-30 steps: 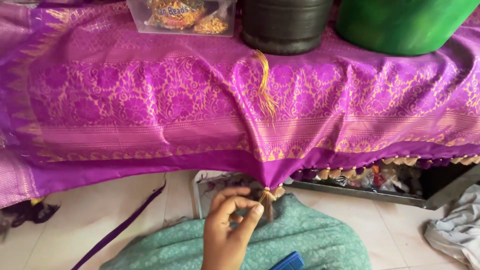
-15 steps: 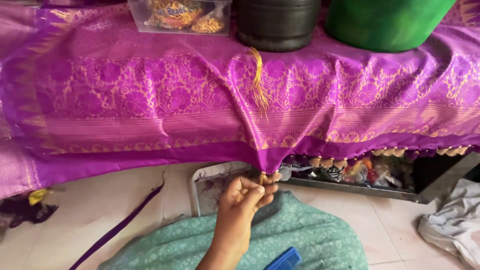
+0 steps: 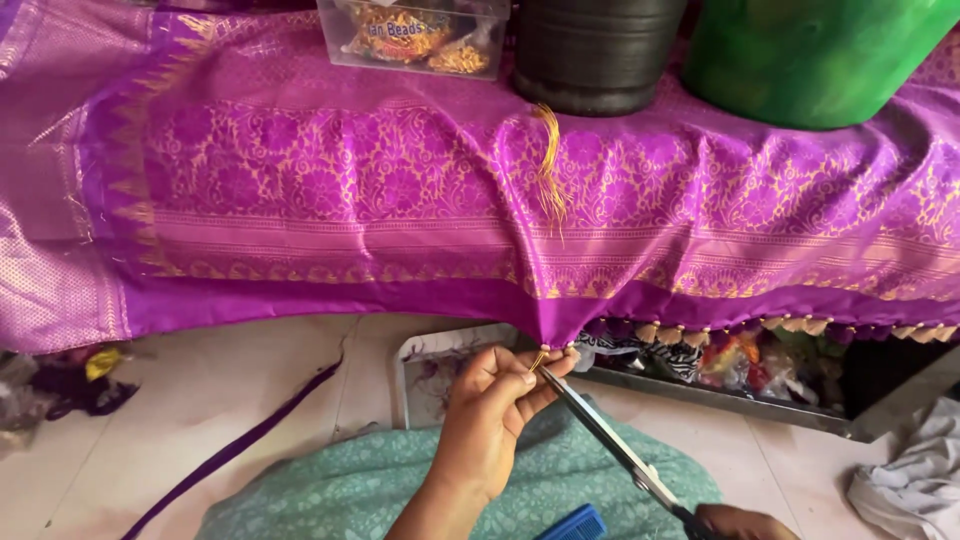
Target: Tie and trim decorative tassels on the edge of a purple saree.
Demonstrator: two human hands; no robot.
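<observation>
Pinching gold thread [image 3: 541, 357] at sari hem [image 3: 560, 325] in left hand [image 3: 490, 410]; right hand [image 3: 735, 520] gripped scissors [image 3: 600, 430], tips just beside pinch. Best kept taut, cut close below fingertips [image 3: 528, 378], clear of cloth.

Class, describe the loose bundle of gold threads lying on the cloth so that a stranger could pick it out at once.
Start at the purple and gold patterned silk cloth draped over the table. Find the black round container standing on it, between a clear plastic box and a green tub. The gold thread bundle hangs just below the container's base, the only loose strands lying on the cloth rather than at its hem.
</observation>
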